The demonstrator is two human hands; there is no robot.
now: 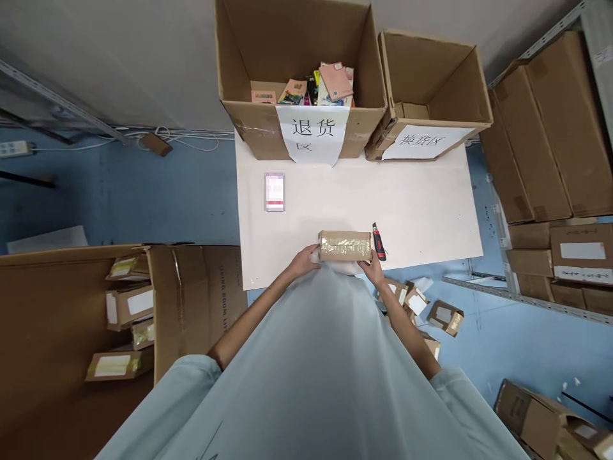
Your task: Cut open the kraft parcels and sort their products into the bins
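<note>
A small brown cardboard parcel [345, 245] wrapped in clear tape sits at the near edge of the white table [412, 204]. My left hand [306, 260] grips its left end and my right hand [371, 263] grips its right end, fingers curled round it. A red and black box cutter [379, 243] lies on the table just right of the parcel. A phone [274, 191] lies face up toward the table's left side.
Two open cartons stand at the table's far edge: a large one [268, 121] with books and a paper label, a smaller one [431, 121] also labelled. A big carton [119, 306] of parcels stands on my left. Loose small boxes [445, 316] lie on the floor; stacked cartons [555, 153] fill shelves at right.
</note>
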